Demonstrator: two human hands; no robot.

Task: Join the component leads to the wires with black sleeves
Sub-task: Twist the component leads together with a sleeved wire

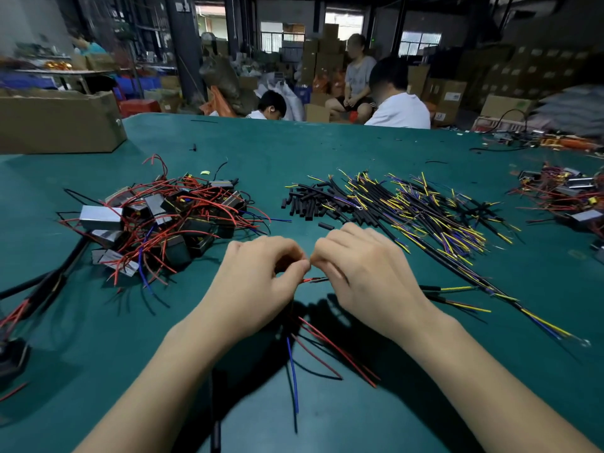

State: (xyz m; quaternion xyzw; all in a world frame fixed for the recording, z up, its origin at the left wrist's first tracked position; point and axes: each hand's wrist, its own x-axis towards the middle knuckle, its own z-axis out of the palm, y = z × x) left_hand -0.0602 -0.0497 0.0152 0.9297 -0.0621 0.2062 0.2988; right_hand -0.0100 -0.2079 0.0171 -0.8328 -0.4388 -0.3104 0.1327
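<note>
From your head view, the red lead point(309, 280) and the black sleeve point(322, 279) lie end to end, long axis running left to right, just above the green counter point(408, 403) near its front edge. Your left hand point(258, 279) pinches the red lead with curled fingers; your right hand point(362, 276) pinches the sleeve likewise. Loose red and blue leads point(313, 351) trail toward you beneath your left hand.

Matt green table mat point(327, 148), matt black sleeves point(302, 204), brown cardboard box point(58, 122)
</note>
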